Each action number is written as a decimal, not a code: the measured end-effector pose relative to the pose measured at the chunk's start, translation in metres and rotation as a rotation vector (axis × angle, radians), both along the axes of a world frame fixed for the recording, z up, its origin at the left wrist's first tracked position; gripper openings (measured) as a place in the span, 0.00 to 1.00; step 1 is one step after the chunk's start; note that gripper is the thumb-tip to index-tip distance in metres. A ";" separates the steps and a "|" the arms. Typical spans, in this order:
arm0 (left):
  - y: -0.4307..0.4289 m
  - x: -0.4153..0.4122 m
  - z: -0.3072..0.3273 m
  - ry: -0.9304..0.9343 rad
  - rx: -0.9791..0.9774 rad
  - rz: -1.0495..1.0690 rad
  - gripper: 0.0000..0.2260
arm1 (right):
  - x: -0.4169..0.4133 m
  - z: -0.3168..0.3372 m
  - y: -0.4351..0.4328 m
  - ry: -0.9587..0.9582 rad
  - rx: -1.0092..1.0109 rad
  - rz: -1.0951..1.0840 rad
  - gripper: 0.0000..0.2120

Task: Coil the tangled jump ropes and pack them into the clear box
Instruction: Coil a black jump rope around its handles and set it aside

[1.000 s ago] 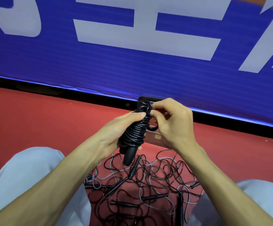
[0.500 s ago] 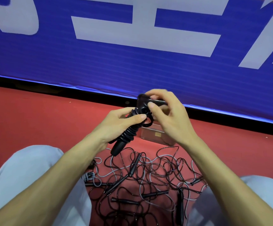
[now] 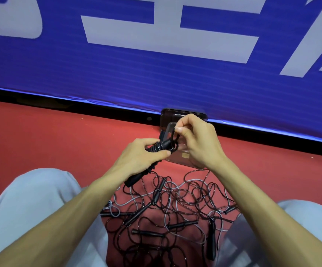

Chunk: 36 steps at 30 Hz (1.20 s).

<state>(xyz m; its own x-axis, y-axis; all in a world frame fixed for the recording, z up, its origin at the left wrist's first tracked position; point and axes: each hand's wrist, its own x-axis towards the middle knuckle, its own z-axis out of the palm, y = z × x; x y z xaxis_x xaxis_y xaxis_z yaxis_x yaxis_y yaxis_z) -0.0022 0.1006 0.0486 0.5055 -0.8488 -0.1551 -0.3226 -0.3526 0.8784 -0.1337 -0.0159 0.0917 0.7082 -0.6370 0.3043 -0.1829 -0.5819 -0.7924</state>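
Left hand: fingers and thumb are curled round a coiled jump rope, a black bundle with its cord wound tightly along its length. The grip is closed and firm. One black handle sticks out below the hand, pointing down and to the left. The bundle is held in the air above the floor, touching nothing else.

Right hand: thumb and forefinger pinch a cord loop that rises from the upper end of the same bundle. The other fingers are bent inward and hold nothing visible. The two hands are close together, joined by the rope.

Clear box: it stands on the floor at the far edge, against the foot of the blue banner with large white lettering. The hands cover most of it. Whether anything lies in it cannot be told.

Tangled jump ropes: a loose heap of black and grey cords with several black handles lies on the red floor at the near edge, between the person's two grey trouser legs. It lies just in front of the box and below the hands. Individual ropes in the heap cannot be separated by eye.
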 end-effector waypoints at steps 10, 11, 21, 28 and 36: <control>0.009 0.012 -0.002 -0.088 -0.043 0.023 0.09 | 0.010 -0.011 0.000 -0.253 0.626 -0.052 0.08; 0.012 0.014 -0.003 -0.062 -0.058 0.024 0.09 | 0.013 -0.012 0.001 -0.285 0.698 -0.066 0.08; 0.040 0.046 -0.029 0.237 0.037 0.060 0.22 | 0.066 -0.039 0.023 -0.312 0.914 -0.097 0.05; 0.052 0.084 -0.070 0.309 0.274 0.199 0.32 | 0.101 -0.089 0.034 -0.093 0.939 -0.083 0.06; 0.062 0.103 -0.157 0.123 0.533 0.321 0.23 | 0.115 -0.166 0.029 0.305 0.843 -0.106 0.10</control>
